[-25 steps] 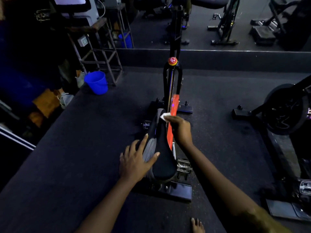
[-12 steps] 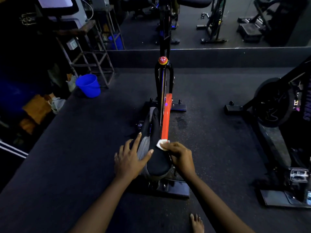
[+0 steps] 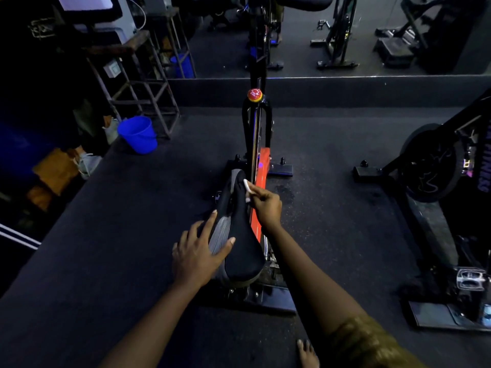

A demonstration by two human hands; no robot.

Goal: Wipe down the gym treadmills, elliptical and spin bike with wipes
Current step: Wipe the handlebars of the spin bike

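Observation:
A spin bike with an orange frame (image 3: pixel 261 179) stands on the dark floor right below me. Its black and grey saddle (image 3: pixel 240 243) points away from me. My left hand (image 3: pixel 198 252) lies flat on the saddle's grey left side, fingers spread. My right hand (image 3: pixel 267 205) pinches a small white wipe (image 3: pixel 246 185) and holds it against the right edge of the saddle near its nose. A red knob (image 3: pixel 254 94) tops the bike's front post.
A blue bucket (image 3: pixel 138 134) stands on the floor at the left beside a metal stool frame (image 3: pixel 144 86). A second black bike (image 3: pixel 435 166) stands at the right with its pedal (image 3: pixel 471 280). A mirror wall runs along the back. My bare toes (image 3: pixel 307 353) show at the bottom.
My right hand slid the wipe back along the saddle towards me, then forward again to the nose. My left hand stayed on the saddle.

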